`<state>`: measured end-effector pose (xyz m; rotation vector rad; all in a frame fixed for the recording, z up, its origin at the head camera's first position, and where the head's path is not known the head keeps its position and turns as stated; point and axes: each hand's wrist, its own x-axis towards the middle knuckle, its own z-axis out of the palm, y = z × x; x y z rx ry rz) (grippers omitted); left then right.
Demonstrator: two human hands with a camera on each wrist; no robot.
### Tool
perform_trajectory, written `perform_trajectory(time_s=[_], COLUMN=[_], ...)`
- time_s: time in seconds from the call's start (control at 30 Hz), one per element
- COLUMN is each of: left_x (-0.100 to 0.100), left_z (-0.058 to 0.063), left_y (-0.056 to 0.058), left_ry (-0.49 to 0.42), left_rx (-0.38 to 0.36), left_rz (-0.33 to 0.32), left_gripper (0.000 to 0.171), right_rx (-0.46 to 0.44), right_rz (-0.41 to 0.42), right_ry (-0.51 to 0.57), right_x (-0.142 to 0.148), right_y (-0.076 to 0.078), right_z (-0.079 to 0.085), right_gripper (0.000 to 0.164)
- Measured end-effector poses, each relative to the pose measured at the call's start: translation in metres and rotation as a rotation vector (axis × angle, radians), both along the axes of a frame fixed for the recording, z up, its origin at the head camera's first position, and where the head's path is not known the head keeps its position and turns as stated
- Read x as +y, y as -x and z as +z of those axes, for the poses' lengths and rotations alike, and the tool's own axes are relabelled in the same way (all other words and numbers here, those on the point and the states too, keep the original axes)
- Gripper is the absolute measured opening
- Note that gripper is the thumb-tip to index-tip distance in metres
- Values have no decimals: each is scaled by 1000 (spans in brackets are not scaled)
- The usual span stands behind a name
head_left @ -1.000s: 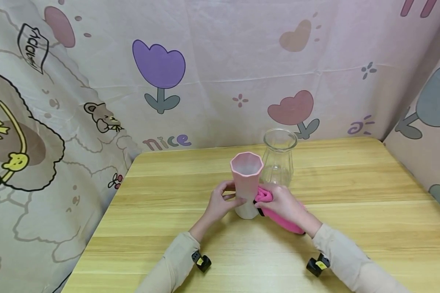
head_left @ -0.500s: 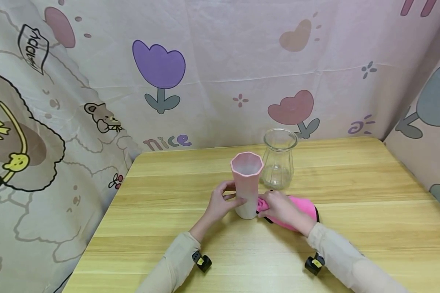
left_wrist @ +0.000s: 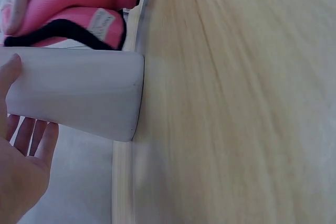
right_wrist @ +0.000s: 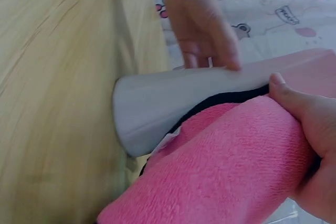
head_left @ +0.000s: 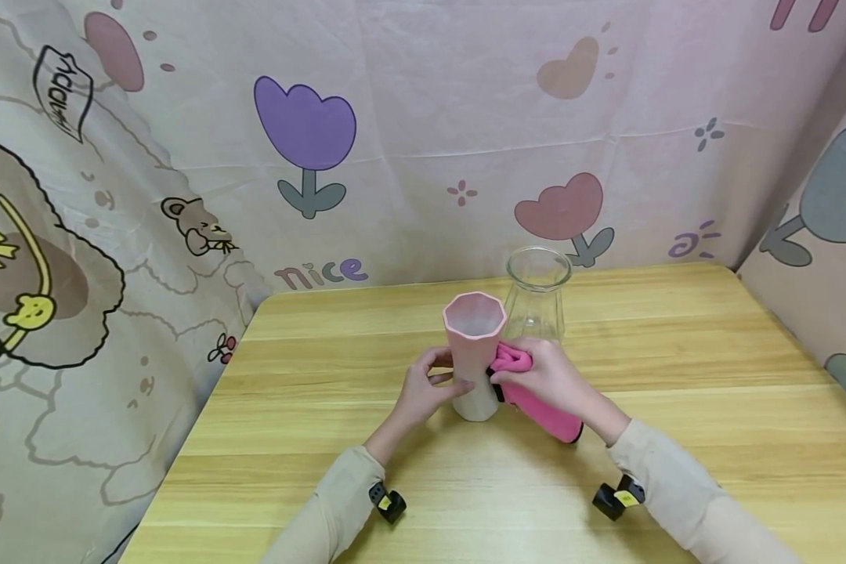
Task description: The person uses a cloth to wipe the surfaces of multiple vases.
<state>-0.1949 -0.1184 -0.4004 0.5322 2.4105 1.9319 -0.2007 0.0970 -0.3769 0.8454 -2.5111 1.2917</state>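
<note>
A tall faceted vase (head_left: 474,352), pink at the rim and fading to white below, stands upright on the table. My left hand (head_left: 426,388) grips its lower half from the left, thumb in front and fingers behind, as the left wrist view also shows. In my right hand (head_left: 546,374) is a bunched pink cloth (right_wrist: 226,166) with black edging, pinched between thumb and fingers against the vase's right side. The cloth's loose end hangs down toward the table under the hand. A white label (left_wrist: 101,23) shows on it in the left wrist view.
Behind the right hand stands a clear glass vase (head_left: 538,301), its lower part hidden by that hand. The wooden table (head_left: 310,439) reaches back to a printed fabric backdrop (head_left: 423,133), with more fabric at both sides.
The right hand with the cloth slid down the vase's side, then back up slightly higher than at first. The left hand and the vase have stayed in place.
</note>
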Motion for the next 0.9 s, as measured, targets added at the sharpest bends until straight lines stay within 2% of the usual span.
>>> perform_trajectory(time_s=[0.23, 0.37, 0.5, 0.6, 0.73, 0.83, 0.9], left_x=[0, 0, 4, 11, 23, 30, 33], left_z=[-1, -15, -27, -27, -23, -22, -22], left_y=[1, 7, 7, 2, -3, -4, -4], left_ry=[-9, -25, 19, 125, 294, 349, 350], left_rx=[21, 11, 31, 90, 182, 201, 196], left_rz=[1, 16, 54, 117, 262, 341, 370], left_gripper=[50, 51, 58, 69, 77, 75, 71], right_rx=[90, 147, 177, 153, 146, 159, 171], right_rz=[-117, -165, -192, -206, -214, -208, -203], right_ry=[93, 162, 207, 214, 189, 170, 160], right_x=[1, 3, 9, 14, 20, 22, 23], right_y=[-4, -6, -7, -8, -9, -9, -9], right_z=[20, 30, 31, 26, 18, 14, 12], right_gripper=[52, 56, 57, 58, 58, 58, 58])
